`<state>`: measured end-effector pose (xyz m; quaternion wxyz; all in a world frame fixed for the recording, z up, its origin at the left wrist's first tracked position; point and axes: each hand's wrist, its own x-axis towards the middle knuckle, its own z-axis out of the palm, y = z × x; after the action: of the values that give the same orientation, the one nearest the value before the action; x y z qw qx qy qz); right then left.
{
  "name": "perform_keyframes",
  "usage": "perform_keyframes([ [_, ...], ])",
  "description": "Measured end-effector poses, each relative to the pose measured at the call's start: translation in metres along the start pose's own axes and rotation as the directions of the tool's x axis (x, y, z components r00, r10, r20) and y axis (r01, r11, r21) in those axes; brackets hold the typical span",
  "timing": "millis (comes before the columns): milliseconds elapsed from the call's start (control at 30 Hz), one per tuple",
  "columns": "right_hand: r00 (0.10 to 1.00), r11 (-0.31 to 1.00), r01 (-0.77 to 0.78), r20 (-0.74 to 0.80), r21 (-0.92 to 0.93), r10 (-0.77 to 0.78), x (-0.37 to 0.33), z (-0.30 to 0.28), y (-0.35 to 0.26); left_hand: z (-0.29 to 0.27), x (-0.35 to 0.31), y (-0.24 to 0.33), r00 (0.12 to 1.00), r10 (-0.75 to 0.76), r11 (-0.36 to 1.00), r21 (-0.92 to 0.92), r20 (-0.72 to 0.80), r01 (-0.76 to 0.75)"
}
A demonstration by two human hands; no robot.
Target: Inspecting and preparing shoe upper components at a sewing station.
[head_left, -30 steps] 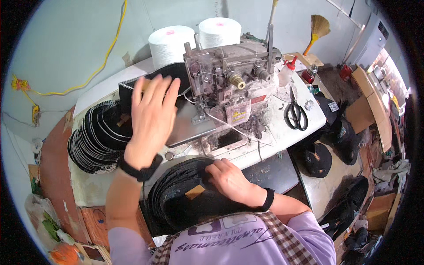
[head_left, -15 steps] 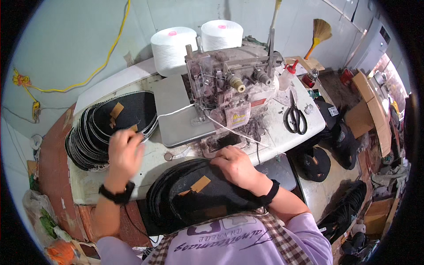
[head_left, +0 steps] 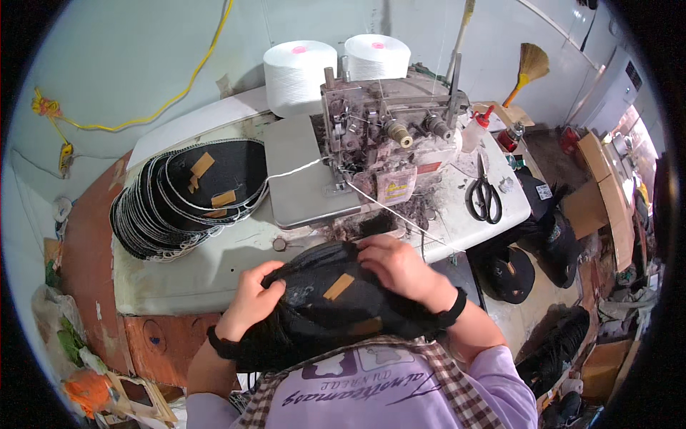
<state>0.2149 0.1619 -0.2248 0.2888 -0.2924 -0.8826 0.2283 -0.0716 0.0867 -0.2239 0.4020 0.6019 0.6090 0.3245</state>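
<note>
A stack of black, curved fabric pieces [head_left: 336, 304], with bits of brown tape on top, lies at the table's front edge against my body. My left hand [head_left: 250, 304] grips its left edge, thumb on top and fingers beneath. Curled over the far right edge of the same stack is my right hand [head_left: 400, 268], its fingertips partly hidden. A second pile of black fabric pieces [head_left: 214, 171], edged in white stitching and fanned out, sits to the left. White thread [head_left: 296, 171] runs from that pile to the sewing machine [head_left: 386, 143].
Two white thread cones [head_left: 300, 79] stand behind the machine. Black-handled scissors [head_left: 484, 200] and a red-capped bottle [head_left: 477, 129] lie and stand to its right. Black caps [head_left: 511, 275] and cardboard [head_left: 604, 193] are farther right. A yellow cord [head_left: 164, 111] hangs on the wall.
My left hand has come from the left pile down to the stack at my front and gripped its edge. The stack is now bunched and tilted. My right hand has shifted slightly right.
</note>
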Motion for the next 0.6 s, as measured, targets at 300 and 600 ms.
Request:
perform_keyframes([
  [300, 0.812, 0.633, -0.232, -0.212, 0.739, 0.544, 0.044, -0.029, 0.006, -0.014, 0.034, 0.060, 0.630, 0.759, 0.569, 0.635, -0.163, -0.522],
  [600, 0.851, 0.544, -0.205, -0.126, 0.813, 0.509, 0.038, 0.021, 0.003, -0.011, 0.101, 0.080, 0.935, 0.199, 0.591, -0.725, -0.293, -0.353],
])
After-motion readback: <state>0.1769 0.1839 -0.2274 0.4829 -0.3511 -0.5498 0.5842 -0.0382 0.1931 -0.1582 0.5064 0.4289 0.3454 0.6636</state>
